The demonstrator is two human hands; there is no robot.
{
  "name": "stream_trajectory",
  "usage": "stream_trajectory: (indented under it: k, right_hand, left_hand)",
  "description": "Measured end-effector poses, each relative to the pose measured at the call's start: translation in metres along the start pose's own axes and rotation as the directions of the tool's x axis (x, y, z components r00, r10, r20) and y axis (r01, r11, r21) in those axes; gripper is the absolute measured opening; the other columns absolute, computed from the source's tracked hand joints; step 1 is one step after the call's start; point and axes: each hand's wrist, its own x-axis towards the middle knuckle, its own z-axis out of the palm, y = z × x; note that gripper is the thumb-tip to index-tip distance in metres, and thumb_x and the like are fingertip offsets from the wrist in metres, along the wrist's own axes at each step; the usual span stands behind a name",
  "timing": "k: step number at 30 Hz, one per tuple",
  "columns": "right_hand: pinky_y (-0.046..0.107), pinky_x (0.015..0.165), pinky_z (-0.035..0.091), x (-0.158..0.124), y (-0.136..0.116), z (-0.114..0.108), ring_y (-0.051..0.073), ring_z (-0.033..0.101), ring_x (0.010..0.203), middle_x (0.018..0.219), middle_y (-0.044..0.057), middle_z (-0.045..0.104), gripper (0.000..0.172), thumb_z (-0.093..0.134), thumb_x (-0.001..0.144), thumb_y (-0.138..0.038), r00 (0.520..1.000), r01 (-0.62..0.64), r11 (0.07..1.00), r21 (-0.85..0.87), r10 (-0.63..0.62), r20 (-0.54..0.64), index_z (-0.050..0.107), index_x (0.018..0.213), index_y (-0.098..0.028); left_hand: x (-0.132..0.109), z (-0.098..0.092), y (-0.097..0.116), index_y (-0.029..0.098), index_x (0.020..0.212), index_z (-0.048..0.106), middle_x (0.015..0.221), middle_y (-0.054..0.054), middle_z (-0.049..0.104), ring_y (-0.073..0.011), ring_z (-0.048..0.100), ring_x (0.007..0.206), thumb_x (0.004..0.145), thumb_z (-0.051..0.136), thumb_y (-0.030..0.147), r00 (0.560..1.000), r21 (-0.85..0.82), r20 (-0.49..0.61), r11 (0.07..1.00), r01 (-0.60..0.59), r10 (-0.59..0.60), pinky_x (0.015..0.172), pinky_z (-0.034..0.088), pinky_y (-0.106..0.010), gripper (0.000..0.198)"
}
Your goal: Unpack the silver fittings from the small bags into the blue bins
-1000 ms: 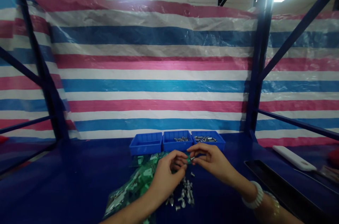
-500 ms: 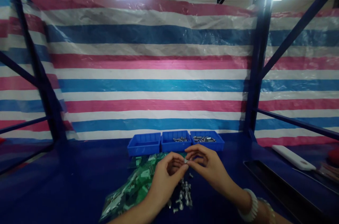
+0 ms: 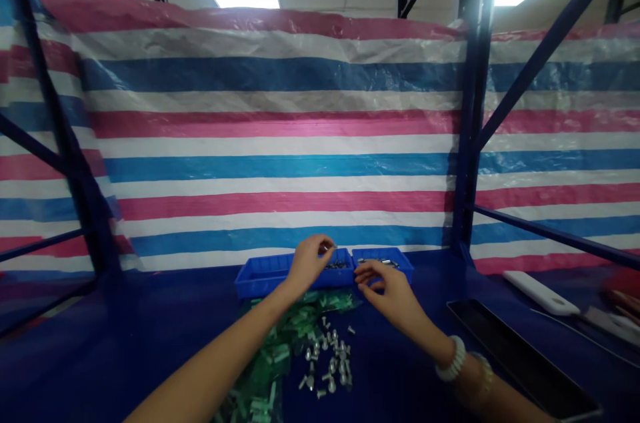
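My left hand (image 3: 307, 261) pinches something small, perhaps a screw, over the middle bin (image 3: 334, 271). My right hand (image 3: 387, 286) hovers half-curled, holding nothing, above the dark blue bench (image 3: 125, 349); a striped tarp (image 3: 275, 143) walls the back.

Three blue bins (image 3: 260, 274), perhaps twenty screws (image 3: 327, 363)

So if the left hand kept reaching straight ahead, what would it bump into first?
Probably the middle blue bin: the left hand is over it, fingertips pinched and pointing forward and down. Past the bins hangs the striped tarp. Depth is hard to judge.
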Motion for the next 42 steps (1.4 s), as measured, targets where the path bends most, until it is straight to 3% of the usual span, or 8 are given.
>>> stream_trajectory:
  k: [3, 6, 12, 17, 21, 26, 31, 42]
  right_hand:
    - [0.028, 0.064, 0.049, -0.005, 0.004, -0.002, 0.019, 0.063, 0.073, 0.081, 0.005, 0.069, 0.02, 0.071, 0.07, -0.018, 0.969, 0.036, 0.971, -0.237, 0.025, 0.247, 0.069, 0.089, -0.015]
    - [0.03, 0.069, 0.047, -0.013, 0.009, 0.007, 0.022, 0.062, 0.076, 0.082, 0.006, 0.068, 0.025, 0.082, 0.059, -0.021, 0.939, 0.062, 0.938, -0.342, 0.061, 0.338, 0.072, 0.081, -0.016]
    - [0.025, 0.07, 0.046, -0.022, 0.014, 0.027, 0.017, 0.06, 0.079, 0.09, 0.006, 0.063, 0.013, 0.071, 0.065, -0.005, 0.958, 0.009, 0.941, -0.34, 0.089, 0.272, 0.07, 0.073, -0.015]
    - [0.024, 0.06, 0.046, -0.017, 0.012, 0.026, 0.015, 0.06, 0.063, 0.069, 0.002, 0.063, 0.015, 0.064, 0.07, -0.003, 0.97, -0.041, 0.952, -0.305, 0.111, 0.217, 0.066, 0.08, -0.014]
    - [0.023, 0.056, 0.048, -0.014, 0.006, 0.025, 0.016, 0.062, 0.061, 0.068, 0.002, 0.066, 0.009, 0.067, 0.072, -0.01, 0.992, -0.031, 0.991, -0.127, 0.046, 0.119, 0.066, 0.08, -0.014]
    - [0.026, 0.062, 0.052, -0.02, -0.004, 0.028, 0.017, 0.065, 0.066, 0.077, 0.004, 0.071, 0.016, 0.063, 0.076, -0.008, 0.989, 0.143, 0.983, -0.114, -0.139, 0.045, 0.072, 0.083, -0.018]
    - [0.026, 0.065, 0.053, -0.024, -0.013, 0.026, 0.017, 0.068, 0.072, 0.082, 0.003, 0.074, 0.023, 0.058, 0.079, -0.007, 0.967, 0.252, 0.962, -0.109, -0.246, 0.061, 0.074, 0.087, -0.022]
    - [0.021, 0.047, 0.047, -0.024, -0.025, 0.023, 0.015, 0.063, 0.064, 0.077, 0.004, 0.068, 0.013, 0.061, 0.083, -0.027, 0.996, 0.029, 0.999, 0.03, -0.031, 0.085, 0.07, 0.083, -0.018]
  left_hand:
    - [0.002, -0.008, -0.019, 0.015, 0.085, 0.067, 0.08, -0.007, 0.072, -0.0229, 0.066, 0.073, 0.073, 0.059, 0.011, 0.996, 0.07, 0.084, 0.997, -0.02, 0.014, 0.072, 0.051, -0.036, 0.015]
    - [-0.025, -0.014, -0.022, 0.017, 0.087, 0.067, 0.081, -0.007, 0.072, -0.0229, 0.067, 0.075, 0.077, 0.055, 0.011, 0.988, 0.101, 0.149, 0.994, -0.05, 0.034, 0.072, 0.051, -0.036, 0.017]
    - [-0.072, -0.02, 0.001, 0.02, 0.1, 0.061, 0.091, -0.004, 0.07, -0.0184, 0.066, 0.083, 0.083, 0.049, 0.011, 0.975, 0.069, 0.207, 0.993, -0.093, 0.077, 0.077, 0.051, -0.032, 0.023]
    - [-0.084, -0.022, 0.011, 0.02, 0.103, 0.061, 0.09, -0.005, 0.068, -0.0183, 0.065, 0.081, 0.083, 0.048, 0.011, 0.978, -0.029, 0.188, 0.996, -0.089, 0.093, 0.076, 0.051, -0.032, 0.026]
    - [-0.09, -0.017, 0.014, 0.017, 0.088, 0.067, 0.078, -0.005, 0.069, -0.0179, 0.063, 0.069, 0.078, 0.054, 0.012, 0.969, -0.142, 0.245, 0.987, 0.079, -0.042, 0.064, 0.05, -0.03, 0.017]
    - [-0.096, -0.01, 0.023, 0.014, 0.1, 0.062, 0.083, -0.008, 0.071, -0.0185, 0.066, 0.073, 0.075, 0.062, 0.018, 0.915, -0.41, 0.317, 0.835, 0.368, -0.247, 0.066, 0.052, -0.03, 0.026]
    - [-0.097, -0.01, 0.03, 0.014, 0.087, 0.062, 0.077, -0.005, 0.068, -0.0179, 0.065, 0.073, 0.074, 0.064, 0.022, 0.914, -0.453, 0.267, 0.798, 0.398, -0.304, 0.068, 0.051, -0.03, 0.016]
    - [-0.1, -0.007, 0.039, 0.015, 0.088, 0.06, 0.079, -0.003, 0.065, -0.0162, 0.062, 0.071, 0.072, 0.065, 0.018, 0.931, -0.501, 0.222, 0.785, 0.365, -0.291, 0.066, 0.049, -0.028, 0.017]
